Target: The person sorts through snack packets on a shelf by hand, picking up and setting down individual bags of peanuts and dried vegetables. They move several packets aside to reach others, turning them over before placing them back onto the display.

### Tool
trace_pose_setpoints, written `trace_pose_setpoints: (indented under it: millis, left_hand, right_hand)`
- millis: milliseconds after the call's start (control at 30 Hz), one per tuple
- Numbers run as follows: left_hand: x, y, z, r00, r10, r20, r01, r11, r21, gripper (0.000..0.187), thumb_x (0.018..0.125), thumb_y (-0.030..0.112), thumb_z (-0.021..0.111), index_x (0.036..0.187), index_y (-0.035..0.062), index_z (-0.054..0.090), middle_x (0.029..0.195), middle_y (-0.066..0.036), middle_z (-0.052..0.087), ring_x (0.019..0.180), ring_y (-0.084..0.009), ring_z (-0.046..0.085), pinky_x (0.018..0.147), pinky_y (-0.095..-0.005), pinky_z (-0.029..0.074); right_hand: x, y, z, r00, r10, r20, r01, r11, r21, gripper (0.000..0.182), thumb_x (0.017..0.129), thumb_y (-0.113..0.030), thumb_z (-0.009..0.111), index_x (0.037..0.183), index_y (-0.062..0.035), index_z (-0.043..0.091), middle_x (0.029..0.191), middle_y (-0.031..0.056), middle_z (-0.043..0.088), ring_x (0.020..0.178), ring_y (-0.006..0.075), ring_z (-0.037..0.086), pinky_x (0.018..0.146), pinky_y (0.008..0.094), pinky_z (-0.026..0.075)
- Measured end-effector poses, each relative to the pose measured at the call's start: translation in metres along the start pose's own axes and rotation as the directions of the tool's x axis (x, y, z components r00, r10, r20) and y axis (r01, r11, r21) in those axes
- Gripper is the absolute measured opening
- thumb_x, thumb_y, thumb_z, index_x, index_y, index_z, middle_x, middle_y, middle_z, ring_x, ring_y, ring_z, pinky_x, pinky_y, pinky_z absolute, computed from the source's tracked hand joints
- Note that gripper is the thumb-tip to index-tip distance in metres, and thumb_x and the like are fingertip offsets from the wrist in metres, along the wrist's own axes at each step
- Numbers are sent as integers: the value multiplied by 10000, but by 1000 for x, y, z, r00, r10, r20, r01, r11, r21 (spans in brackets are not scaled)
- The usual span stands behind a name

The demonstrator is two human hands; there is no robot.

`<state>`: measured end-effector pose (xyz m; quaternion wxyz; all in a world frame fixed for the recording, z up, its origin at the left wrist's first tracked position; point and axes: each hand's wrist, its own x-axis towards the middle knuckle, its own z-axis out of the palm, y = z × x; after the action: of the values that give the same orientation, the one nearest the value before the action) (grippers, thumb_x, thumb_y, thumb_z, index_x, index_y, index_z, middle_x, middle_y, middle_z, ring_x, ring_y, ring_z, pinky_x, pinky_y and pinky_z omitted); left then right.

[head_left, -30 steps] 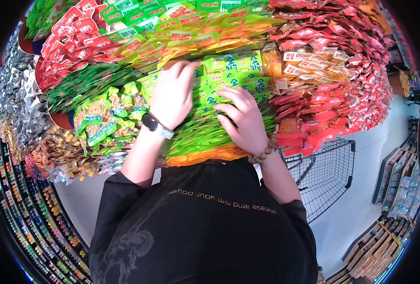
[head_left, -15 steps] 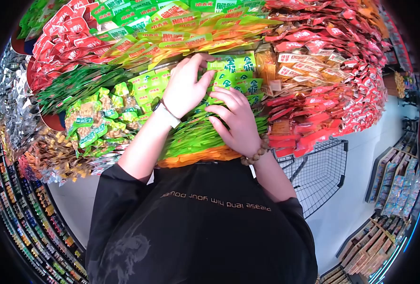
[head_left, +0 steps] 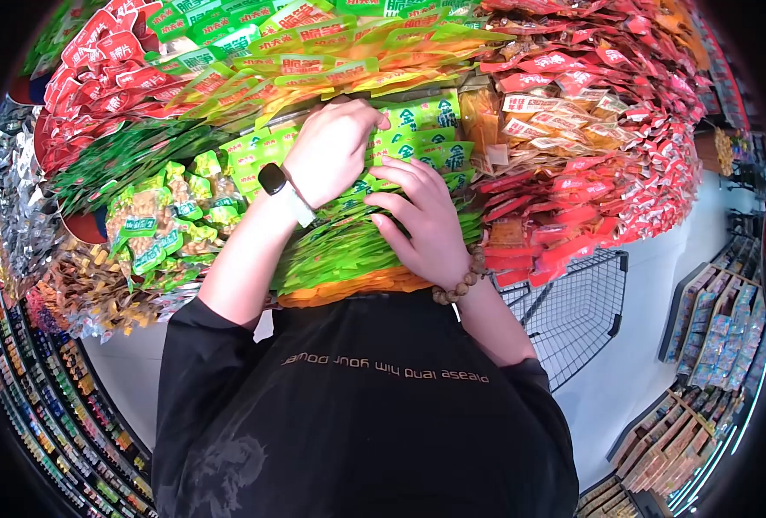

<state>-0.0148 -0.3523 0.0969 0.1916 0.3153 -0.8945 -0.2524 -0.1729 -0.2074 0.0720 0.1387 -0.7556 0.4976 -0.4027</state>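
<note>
My left hand (head_left: 331, 147), with a dark watch (head_left: 272, 179) on its wrist, reaches to the back of the bright green snack packets (head_left: 426, 129). Its fingers are curled down, the tips are out of sight, and I cannot make out what they grip. Lower and to the right, my right hand (head_left: 426, 223) rests on the same packets with fingers outstretched and slightly apart. A beaded bracelet (head_left: 462, 281) circles that wrist. Nearer to me stand tightly packed green packets (head_left: 340, 255) with an orange row (head_left: 357, 287) in front.
Yellow-green packets (head_left: 340, 65) overhang the back edge. Red packets (head_left: 564, 194) fill the right side, and clear nut packs (head_left: 171, 211) lie to the left. A wire shopping cart (head_left: 577, 311) stands at the lower right. Stocked shelves (head_left: 46, 397) curve along the left.
My left hand has turned and curled its fingers down, showing its back and the watch face. My right hand has stayed nearly in place on the packets. The view has shifted slightly.
</note>
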Motion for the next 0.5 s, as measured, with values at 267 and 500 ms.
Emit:
trace_pose_setpoints:
  millis: [267,500]
  left_hand:
    - [4,1,-9,991,71,110,-73,997,13,184,915,12,563,1043,-32,688,969,-210,704,999,-413,653,896,-479,521]
    - [-14,13,-12,994,98,-47,-94,992,86,299,898,-43,541,1178,6,635,1166,-187,684,1154,-384,633,981,-467,500]
  right_hand:
    - [6,-4,-6,998,17,59,-16,1000,-14,211,904,-128,717,1102,-68,673,1333,129,604,1311,364,553,1155,544,405]
    - [23,-20,-30,986,166,-31,-168,980,-103,375,889,-95,722,1241,0,632,1318,191,622,1272,398,567,1132,530,431]
